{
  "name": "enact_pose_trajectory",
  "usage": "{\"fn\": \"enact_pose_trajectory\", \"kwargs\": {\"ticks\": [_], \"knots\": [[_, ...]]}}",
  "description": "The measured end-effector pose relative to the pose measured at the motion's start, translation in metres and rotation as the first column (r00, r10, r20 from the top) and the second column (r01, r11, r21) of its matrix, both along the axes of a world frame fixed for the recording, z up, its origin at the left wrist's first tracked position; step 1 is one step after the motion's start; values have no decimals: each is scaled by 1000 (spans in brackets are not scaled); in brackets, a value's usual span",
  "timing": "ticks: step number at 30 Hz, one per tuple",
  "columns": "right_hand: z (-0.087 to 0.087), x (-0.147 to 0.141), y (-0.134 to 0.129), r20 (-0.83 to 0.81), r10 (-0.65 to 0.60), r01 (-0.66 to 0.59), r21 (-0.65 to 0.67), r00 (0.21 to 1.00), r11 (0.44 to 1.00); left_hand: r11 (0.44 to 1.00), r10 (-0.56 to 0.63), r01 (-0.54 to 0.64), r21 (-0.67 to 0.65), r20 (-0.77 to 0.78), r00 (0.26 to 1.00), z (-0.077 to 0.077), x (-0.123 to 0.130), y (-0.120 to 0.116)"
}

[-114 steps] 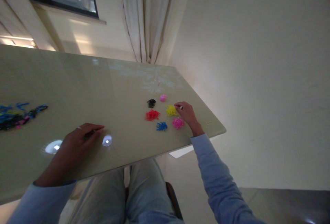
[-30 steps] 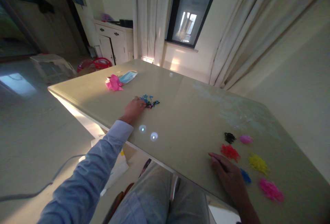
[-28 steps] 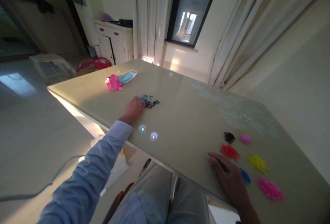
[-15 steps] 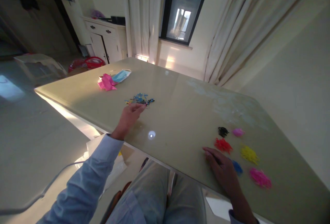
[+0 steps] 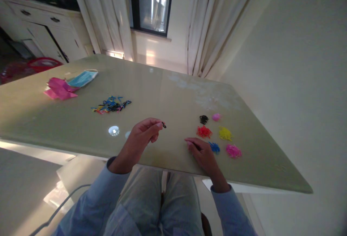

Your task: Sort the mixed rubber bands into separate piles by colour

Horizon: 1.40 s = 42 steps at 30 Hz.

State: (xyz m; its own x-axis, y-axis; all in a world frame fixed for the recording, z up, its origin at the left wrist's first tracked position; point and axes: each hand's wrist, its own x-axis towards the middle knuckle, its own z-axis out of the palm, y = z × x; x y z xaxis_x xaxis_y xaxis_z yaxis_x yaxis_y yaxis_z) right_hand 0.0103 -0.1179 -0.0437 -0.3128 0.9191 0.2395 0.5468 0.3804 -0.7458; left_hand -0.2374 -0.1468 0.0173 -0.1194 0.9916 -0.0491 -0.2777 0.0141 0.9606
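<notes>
My left hand (image 5: pixel 141 138) is raised over the table's near middle, pinching a small black band (image 5: pixel 163 125) between thumb and fingertips. A mixed pile of coloured bands (image 5: pixel 112 104) lies to its upper left. My right hand (image 5: pixel 201 152) rests on the table with its fingers drawn together; whether anything is between them is hidden. Beside it lie a blue pile (image 5: pixel 214 147) and a red pile (image 5: pixel 204 131). Farther off are a black pile (image 5: pixel 204 119), a light pink pile (image 5: pixel 216 117), a yellow pile (image 5: pixel 225 133) and a bright pink pile (image 5: pixel 233 151).
A blue face mask (image 5: pixel 82 79) and a crumpled pink piece (image 5: pixel 61 89) lie at the table's left. The glossy table (image 5: pixel 162 95) has its near edge just in front of my legs. Behind it stand a white cabinet (image 5: pixel 62 37) and curtains.
My left hand has left the mixed pile and moved right towards my right hand, now with a black band in its pinch. The view has turned to the right.
</notes>
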Motion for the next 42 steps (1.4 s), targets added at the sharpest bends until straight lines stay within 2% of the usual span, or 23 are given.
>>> {"fn": "enact_pose_trajectory", "kwargs": {"ticks": [7, 11, 14, 18, 21, 23, 28, 32, 38, 42], "knots": [[-1, -2, 0, -42, 26, -26, 8, 999, 1000, 996, -82, 84, -29, 44, 996, 3, 24, 20], [-1, -4, -1, -38, 33, -32, 15, 999, 999, 994, -111, 111, -2, -36, 993, 4, 47, 53], [-2, -4, -1, -39, 35, -34, 21, 999, 999, 990, -135, 140, 13, -185, 973, -1, 71, 86], [-4, -5, -2, -34, 32, -31, 29, 999, 999, 985, -140, 172, 23, -477, 868, -16, 105, 124], [-3, -5, -3, -41, 45, -44, 19, 998, 999, 976, -96, 205, 75, -693, 714, -29, 125, 144], [-2, -5, -3, -39, 52, -52, 17, 998, 999, 967, -67, 232, 105, -774, 630, -35, 136, 153], [-1, -6, -3, -43, 69, -67, 33, 997, 997, 954, -53, 275, 119, -837, 545, -43, 152, 163], [-3, -5, -3, -20, 68, -67, 36, 997, 997, 948, -49, 293, 121, -857, 513, -46, 155, 165], [-2, -6, -3, -35, 54, -53, 26, 998, 998, 948, -42, 288, 138, -840, 541, -43, 147, 165], [-2, -4, -3, -50, 56, -55, 29, 997, 998, 959, -25, 245, 143, -818, 575, -38, 125, 156]]}}
